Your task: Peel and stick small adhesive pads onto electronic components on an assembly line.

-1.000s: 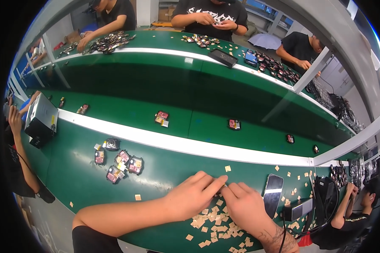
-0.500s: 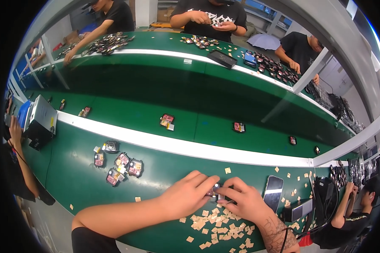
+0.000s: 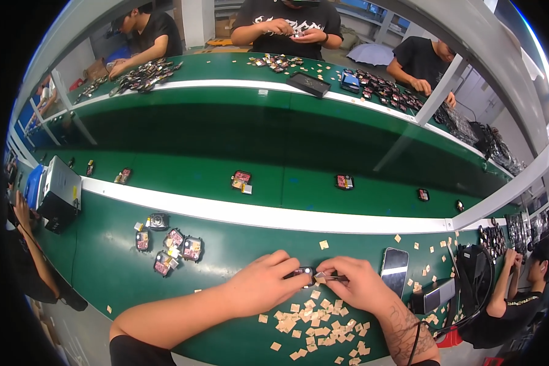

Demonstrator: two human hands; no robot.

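Observation:
My left hand (image 3: 265, 277) is closed around a small black device housing (image 3: 303, 277), its fingers covering much of it. Close to its right side, my right hand (image 3: 358, 282) pinches a thin dark tool that looks like tweezers (image 3: 337, 278). A small tan square (image 3: 321, 279) shows at the tool's tip, beside the housing. Below both hands lies a loose spread of tan adhesive squares (image 3: 317, 323). Several open housings with reddish circuit boards (image 3: 192, 247) and silvery battery packs are grouped to the left on the green table.
A phone (image 3: 395, 271) lies right of my right hand, with a dark box-shaped device (image 3: 433, 297) and cables beyond. A white rail (image 3: 256, 213) divides my table from the green belt (image 3: 287, 189), which carries spaced housings. Co-workers sit across and at both sides.
My right hand has drawn slightly right, off the housing, uncovering the dark tool and tan square. My left hand still holds the housing. The whole view has shifted slightly.

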